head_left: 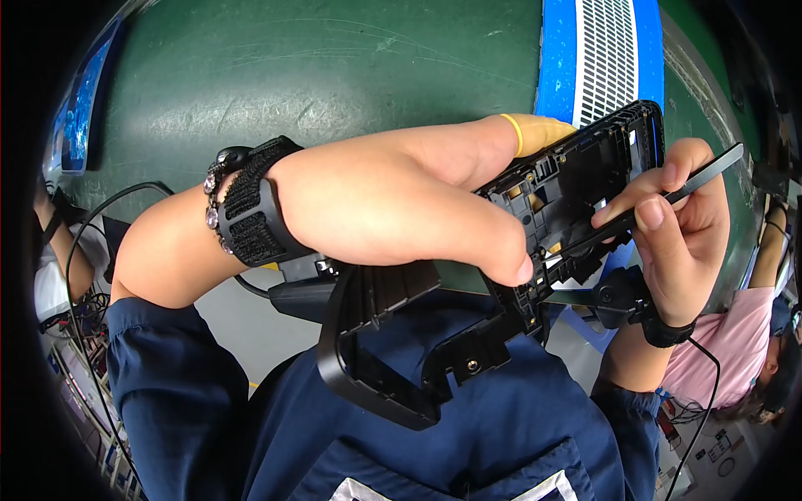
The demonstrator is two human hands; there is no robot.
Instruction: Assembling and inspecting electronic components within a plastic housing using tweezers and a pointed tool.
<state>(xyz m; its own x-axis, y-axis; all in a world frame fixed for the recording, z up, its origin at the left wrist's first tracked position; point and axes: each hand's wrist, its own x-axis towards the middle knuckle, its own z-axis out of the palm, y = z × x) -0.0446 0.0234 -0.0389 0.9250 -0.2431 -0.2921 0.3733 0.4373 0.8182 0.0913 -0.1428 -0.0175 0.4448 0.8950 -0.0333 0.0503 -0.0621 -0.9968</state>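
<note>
My left hand (393, 200) grips a black plastic housing (576, 184) that is held tilted in front of my chest. The thumb presses near its lower edge, and a yellow finger cot (539, 134) covers a fingertip at the far edge. Between the fingers of my right hand (689, 238) are dark tweezers (702, 177), their thin tips reaching down to the inside of the housing near my left thumb. An angular black plastic frame (376, 388) hangs below my left hand; it appears to continue into the housing's lower end.
A green work surface (334, 67) lies beyond my hands. On it is a blue board with a slotted white strip (561, 50); another blue-edged item (88, 100) is at the far left. Cables run from both wrists. A person in pink (718, 351) is at the right, another at the left.
</note>
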